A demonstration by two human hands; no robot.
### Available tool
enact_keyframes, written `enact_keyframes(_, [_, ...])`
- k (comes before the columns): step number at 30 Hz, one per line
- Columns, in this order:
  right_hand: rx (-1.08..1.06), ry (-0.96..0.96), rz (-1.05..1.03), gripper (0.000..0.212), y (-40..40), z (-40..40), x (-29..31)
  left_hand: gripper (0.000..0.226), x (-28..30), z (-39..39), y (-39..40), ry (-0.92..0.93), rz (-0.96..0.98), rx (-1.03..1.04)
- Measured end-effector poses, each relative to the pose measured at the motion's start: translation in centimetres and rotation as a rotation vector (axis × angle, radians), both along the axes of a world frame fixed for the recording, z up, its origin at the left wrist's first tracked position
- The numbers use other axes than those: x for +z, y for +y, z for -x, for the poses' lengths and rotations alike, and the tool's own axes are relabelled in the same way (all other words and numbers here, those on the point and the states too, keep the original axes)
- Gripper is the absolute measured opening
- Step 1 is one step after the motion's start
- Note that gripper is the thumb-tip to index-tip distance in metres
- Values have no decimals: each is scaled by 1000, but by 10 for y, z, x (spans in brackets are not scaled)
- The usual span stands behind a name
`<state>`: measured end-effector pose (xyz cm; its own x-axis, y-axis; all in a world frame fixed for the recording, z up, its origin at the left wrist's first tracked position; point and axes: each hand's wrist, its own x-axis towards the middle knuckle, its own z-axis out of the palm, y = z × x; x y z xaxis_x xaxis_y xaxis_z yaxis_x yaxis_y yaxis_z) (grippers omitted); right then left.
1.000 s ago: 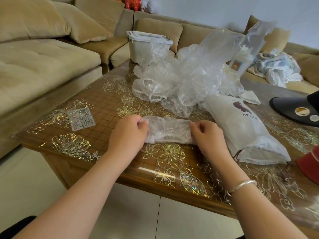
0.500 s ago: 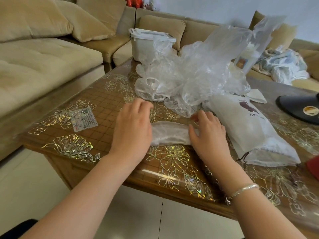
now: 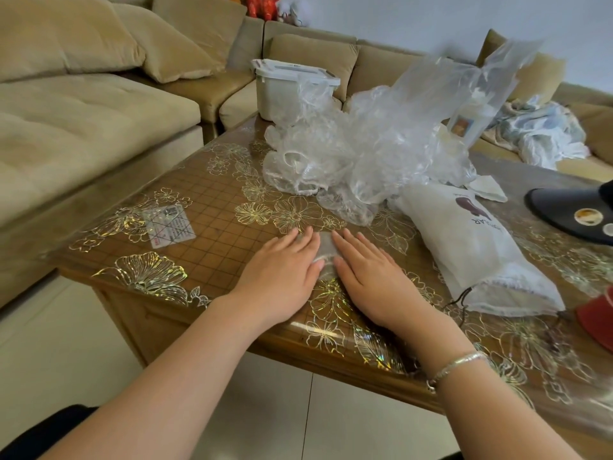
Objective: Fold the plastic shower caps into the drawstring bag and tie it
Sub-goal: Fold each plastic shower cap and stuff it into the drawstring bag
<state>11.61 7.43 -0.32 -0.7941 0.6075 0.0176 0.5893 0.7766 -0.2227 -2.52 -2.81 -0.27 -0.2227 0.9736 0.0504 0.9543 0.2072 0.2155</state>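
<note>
Flower-patterned table [image 3: 212,210]; left hand [image 3: 285,273] and right hand [image 3: 368,277] pressing flat, fingers straight and together, on folded shower cap [image 3: 324,250]; drawstring bag [image 3: 471,247] just right.

A home living room is showing itself here: a tan sectional sofa [image 3: 99,127] with loose cushions is wrapping round a wooden coffee table [image 3: 205,267] under a gold-flowered clear cover. A crumpled blanket [image 3: 544,134] is lying on the far seat, and a red toy figure [image 3: 262,5] is sitting on the sofa back.
</note>
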Motion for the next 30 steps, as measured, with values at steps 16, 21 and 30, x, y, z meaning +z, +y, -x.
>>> enact_keyframes(16, [6, -99, 32, 56, -1, 1, 3, 56, 2, 2, 3, 2, 73, 0])
enact_keyframes(21, [-2, 5, 77, 55, -1, 0, 3, 53, 8, 0, 3, -203, -2, 32])
enact_keyframes(30, [-502, 205, 243, 35, 18, -10, 16, 36, 10, 21, 1, -269, -173, 367])
